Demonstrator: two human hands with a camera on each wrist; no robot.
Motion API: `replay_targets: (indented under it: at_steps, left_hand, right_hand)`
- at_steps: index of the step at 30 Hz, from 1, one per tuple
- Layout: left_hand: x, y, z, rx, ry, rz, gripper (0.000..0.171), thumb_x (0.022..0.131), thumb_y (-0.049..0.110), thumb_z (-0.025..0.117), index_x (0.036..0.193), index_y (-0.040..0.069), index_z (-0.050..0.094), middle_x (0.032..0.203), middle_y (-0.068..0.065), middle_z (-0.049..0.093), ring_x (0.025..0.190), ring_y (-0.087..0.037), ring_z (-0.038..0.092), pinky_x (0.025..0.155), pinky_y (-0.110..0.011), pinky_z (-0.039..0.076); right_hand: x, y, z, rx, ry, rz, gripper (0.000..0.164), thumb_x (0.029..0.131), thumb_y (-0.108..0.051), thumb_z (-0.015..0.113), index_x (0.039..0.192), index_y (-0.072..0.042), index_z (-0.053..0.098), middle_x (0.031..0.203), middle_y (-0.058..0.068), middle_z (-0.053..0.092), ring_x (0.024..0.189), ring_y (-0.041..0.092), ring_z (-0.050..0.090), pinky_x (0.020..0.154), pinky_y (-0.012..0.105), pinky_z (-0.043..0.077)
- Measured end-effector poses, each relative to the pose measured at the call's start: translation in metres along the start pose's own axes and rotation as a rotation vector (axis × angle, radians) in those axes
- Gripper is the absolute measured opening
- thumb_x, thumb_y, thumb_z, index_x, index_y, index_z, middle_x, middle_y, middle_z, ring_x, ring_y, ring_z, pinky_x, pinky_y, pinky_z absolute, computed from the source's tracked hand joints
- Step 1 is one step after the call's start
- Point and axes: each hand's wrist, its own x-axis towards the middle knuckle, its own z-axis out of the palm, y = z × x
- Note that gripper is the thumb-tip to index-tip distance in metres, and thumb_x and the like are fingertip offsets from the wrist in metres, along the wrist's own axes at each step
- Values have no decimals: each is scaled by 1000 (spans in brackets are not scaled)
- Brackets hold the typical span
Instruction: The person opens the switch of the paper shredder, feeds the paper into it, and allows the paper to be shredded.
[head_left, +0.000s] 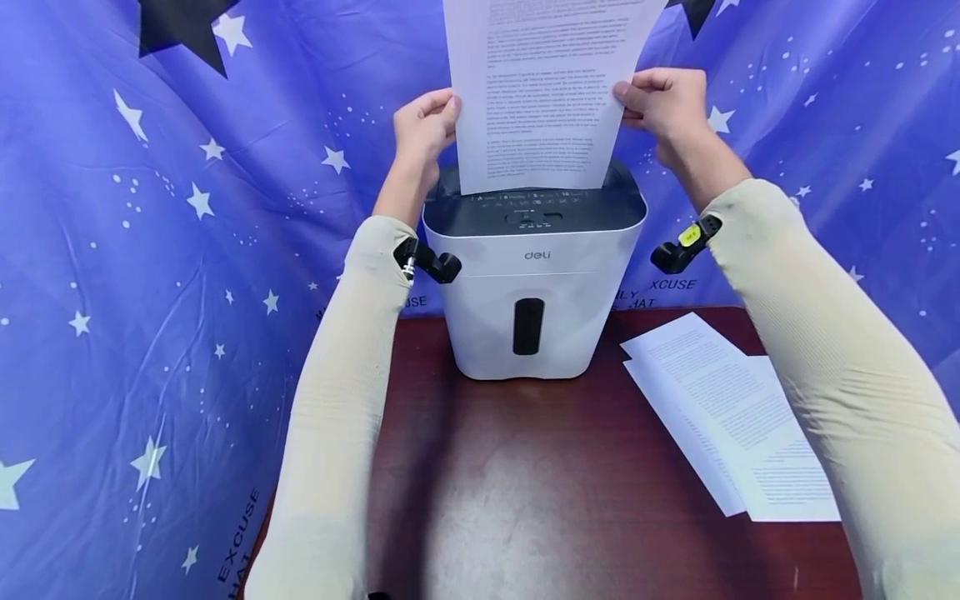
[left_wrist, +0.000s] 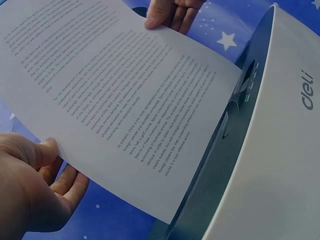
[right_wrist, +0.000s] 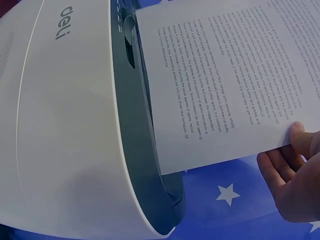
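A printed sheet of paper [head_left: 547,108] stands upright over a white paper shredder [head_left: 532,308] with a dark top and "deli" on its front. The sheet's lower edge lies along the slot in the dark top [left_wrist: 235,145]. My left hand [head_left: 423,133] pinches the left edge of the sheet between thumb and fingers. At the opposite edge, my right hand [head_left: 667,108] pinches the paper the same way, thumb on the printed side. In the right wrist view the bottom corner of the sheet [right_wrist: 200,100] is right at the slot.
Several printed sheets [head_left: 720,417] lie overlapping on the dark red table [head_left: 525,483], right of the shredder. A blue curtain [head_left: 187,292] with stars hangs behind and at the left. Small black wrist cameras sit on both sleeves.
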Motion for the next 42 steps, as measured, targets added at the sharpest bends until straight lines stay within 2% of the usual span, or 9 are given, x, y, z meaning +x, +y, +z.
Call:
replay_targets:
  at_steps: [4, 9, 19, 24, 27, 30, 31, 35, 42]
  left_hand:
    - [1, -2, 0, 5, 0, -14, 19, 88, 12, 65, 106, 11, 71, 105, -2, 70, 92, -12, 66, 82, -22, 53]
    - [1, -6, -2, -1, 5, -37, 20, 88, 13, 64, 106, 12, 71, 105, -1, 70, 94, -11, 66, 83, -22, 53]
    - [2, -6, 0, 4, 1, -24, 19, 88, 12, 64, 106, 11, 71, 104, -2, 70, 90, -12, 66, 81, -23, 53]
    - [3, -6, -1, 7, -6, -47, 21, 88, 13, 64, 108, 12, 71, 106, -1, 70, 93, -13, 66, 84, -23, 53]
    - [4, -7, -3, 0, -18, -57, 22, 88, 13, 64, 110, 11, 70, 109, -2, 70, 95, -14, 66, 85, -24, 52]
    - [4, -6, -4, -7, -23, -61, 22, 88, 12, 64, 110, 9, 69, 108, -4, 70, 95, -15, 66, 85, -24, 53]
    - [4, -6, -5, -6, -22, -61, 22, 88, 12, 64, 109, 9, 70, 107, -4, 70, 94, -15, 67, 85, -25, 53]
    - [4, -3, -5, -6, -15, -71, 20, 88, 12, 65, 107, 9, 70, 104, -5, 70, 92, -16, 67, 84, -25, 53]
    - [3, -1, -3, 3, -12, -77, 21, 88, 11, 64, 108, 9, 70, 104, -7, 71, 89, -17, 67, 81, -25, 54]
  right_hand:
    - [0, 1, 0, 5, 6, 5, 21, 77, -15, 75, 97, -8, 75, 88, 2, 70, 82, 15, 68, 93, 31, 49]
    - [0, 3, 0, -44, 16, 14, 25, 77, -19, 75, 100, -12, 75, 96, 1, 69, 86, 14, 67, 99, 32, 46]
    - [1, 5, -1, -45, 6, 6, 26, 77, -18, 76, 102, -12, 74, 93, 0, 70, 85, 14, 68, 99, 34, 45]
    - [3, 7, -2, -39, -5, 7, 28, 76, -18, 76, 104, -12, 74, 97, 1, 69, 87, 14, 68, 100, 35, 44]
    - [4, 7, -2, -27, -21, 1, 25, 77, -15, 76, 101, -10, 74, 93, 2, 70, 83, 15, 68, 89, 29, 52]
    - [4, 6, -2, -42, -33, 4, 23, 78, -14, 76, 100, -8, 74, 90, 2, 70, 79, 14, 68, 82, 27, 54]
    - [4, 5, -2, -48, -36, 7, 22, 78, -14, 75, 99, -8, 74, 89, 1, 70, 78, 14, 68, 83, 27, 54]
    - [3, 1, -2, -81, -38, 35, 23, 78, -17, 74, 99, -10, 75, 92, 1, 69, 81, 14, 68, 99, 36, 45]
    - [3, 0, -2, -89, -29, 79, 27, 76, -19, 75, 101, -10, 74, 92, 1, 69, 84, 14, 68, 101, 37, 43]
